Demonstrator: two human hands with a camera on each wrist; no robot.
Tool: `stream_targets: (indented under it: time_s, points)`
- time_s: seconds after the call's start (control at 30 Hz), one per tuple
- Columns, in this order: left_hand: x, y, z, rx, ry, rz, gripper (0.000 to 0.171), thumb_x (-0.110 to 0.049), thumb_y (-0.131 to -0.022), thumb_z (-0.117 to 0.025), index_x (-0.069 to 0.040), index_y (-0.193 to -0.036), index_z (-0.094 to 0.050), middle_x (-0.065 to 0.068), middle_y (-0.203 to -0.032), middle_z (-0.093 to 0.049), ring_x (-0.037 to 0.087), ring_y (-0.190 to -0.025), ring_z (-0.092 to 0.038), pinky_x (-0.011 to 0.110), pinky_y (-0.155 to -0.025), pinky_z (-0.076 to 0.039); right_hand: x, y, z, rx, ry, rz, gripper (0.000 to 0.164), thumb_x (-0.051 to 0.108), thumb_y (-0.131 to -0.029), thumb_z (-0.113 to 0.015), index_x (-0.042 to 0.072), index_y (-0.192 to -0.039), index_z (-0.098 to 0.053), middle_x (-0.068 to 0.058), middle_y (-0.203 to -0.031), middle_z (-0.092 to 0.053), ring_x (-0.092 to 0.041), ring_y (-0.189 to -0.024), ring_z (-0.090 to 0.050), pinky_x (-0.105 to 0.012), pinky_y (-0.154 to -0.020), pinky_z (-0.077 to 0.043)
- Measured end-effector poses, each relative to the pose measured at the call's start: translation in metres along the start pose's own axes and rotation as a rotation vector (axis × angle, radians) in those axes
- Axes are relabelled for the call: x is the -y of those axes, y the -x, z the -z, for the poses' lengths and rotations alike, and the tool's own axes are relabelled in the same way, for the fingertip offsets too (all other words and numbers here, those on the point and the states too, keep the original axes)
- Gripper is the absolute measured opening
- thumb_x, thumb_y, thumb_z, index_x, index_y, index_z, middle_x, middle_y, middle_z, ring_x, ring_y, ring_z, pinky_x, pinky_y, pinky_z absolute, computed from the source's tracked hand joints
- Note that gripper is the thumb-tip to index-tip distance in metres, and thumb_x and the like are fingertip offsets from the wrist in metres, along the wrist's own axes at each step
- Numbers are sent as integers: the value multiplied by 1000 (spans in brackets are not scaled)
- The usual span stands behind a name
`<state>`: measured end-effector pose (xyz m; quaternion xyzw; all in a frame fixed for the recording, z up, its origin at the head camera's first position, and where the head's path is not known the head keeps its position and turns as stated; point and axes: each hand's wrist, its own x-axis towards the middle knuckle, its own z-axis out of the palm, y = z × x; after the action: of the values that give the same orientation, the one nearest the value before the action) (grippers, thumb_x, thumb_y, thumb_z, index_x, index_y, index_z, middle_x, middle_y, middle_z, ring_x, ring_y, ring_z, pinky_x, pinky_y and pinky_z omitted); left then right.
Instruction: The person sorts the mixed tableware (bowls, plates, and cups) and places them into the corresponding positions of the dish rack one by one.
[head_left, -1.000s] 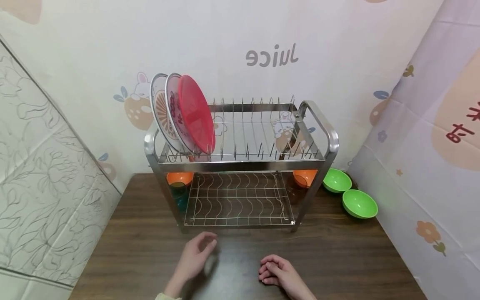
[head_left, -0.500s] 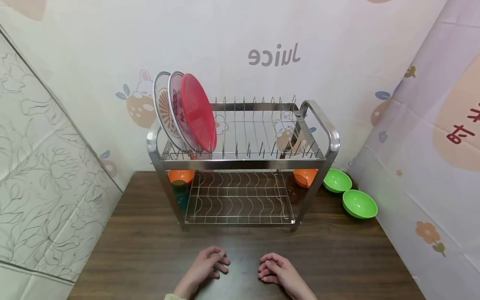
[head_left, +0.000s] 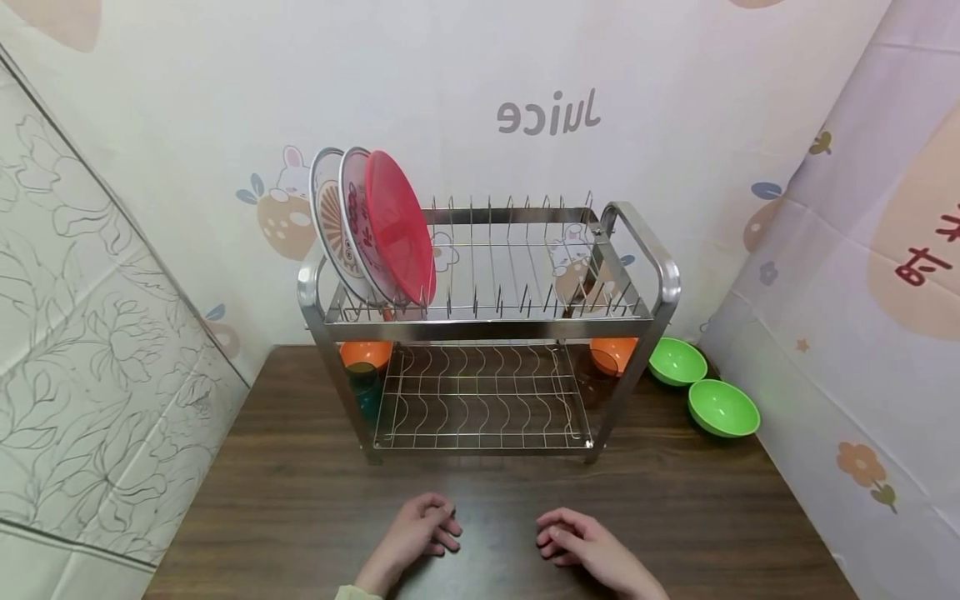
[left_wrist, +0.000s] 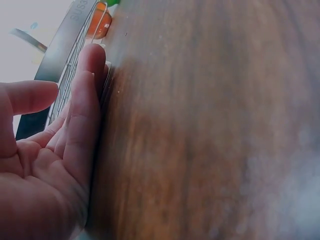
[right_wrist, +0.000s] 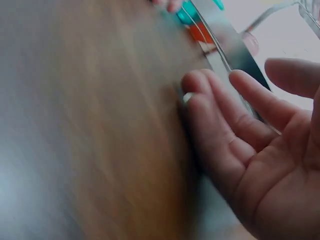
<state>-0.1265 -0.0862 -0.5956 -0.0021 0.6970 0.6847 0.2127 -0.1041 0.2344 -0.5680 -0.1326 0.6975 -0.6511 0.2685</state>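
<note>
My left hand (head_left: 414,531) rests on the dark wooden table in front of the dish rack, its fingers loosely bent and holding nothing. To its right, my right hand (head_left: 583,546) lies on the table with relaxed fingers, also holding nothing. Both wrist views show bare palms, the left hand (left_wrist: 55,145) and the right hand (right_wrist: 260,145), each with its edge along the tabletop. Behind the hands stands the two-tier metal dish rack (head_left: 480,331). Leaning upright at its upper left are a red plate (head_left: 401,229) and two white patterned plates, one of them the outermost plate (head_left: 330,217).
Two green bowls, the nearer bowl (head_left: 723,408) in front, stand right of the rack. Orange bowls show behind its left leg (head_left: 366,354) and right leg. A teal cup (head_left: 365,392) is at lower left and a brown see-through cup (head_left: 596,379) at lower right. Printed curtains enclose the table.
My left hand has drawn back from near the rack's front left leg and settled on the table. My right hand has shifted slightly to the right. The dishes have stayed put.
</note>
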Motion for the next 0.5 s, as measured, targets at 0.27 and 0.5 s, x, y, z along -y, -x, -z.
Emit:
stream_targets:
  time_s: [0.27, 0.5]
  points:
    - [2, 0, 2, -3, -31, 9, 26, -17, -101, -55, 7, -111, -58, 12, -84, -71, 24, -69, -71, 28, -55, -54, 19, 18, 45, -145, 261, 25, 36, 17, -106, -49, -10, -129, -52, -24, -111, -65, -30, -99, -67, -31, -82, -55]
    - [3, -2, 1, -3, -32, -3, 26, -16, -102, -54, 7, -111, -58, 12, -85, -71, 24, -69, -71, 28, -55, -54, 36, 22, 79, -464, 531, -44, 28, 17, -102, -57, -2, -122, -62, -9, -101, -71, -20, -92, -67, -29, -80, -53]
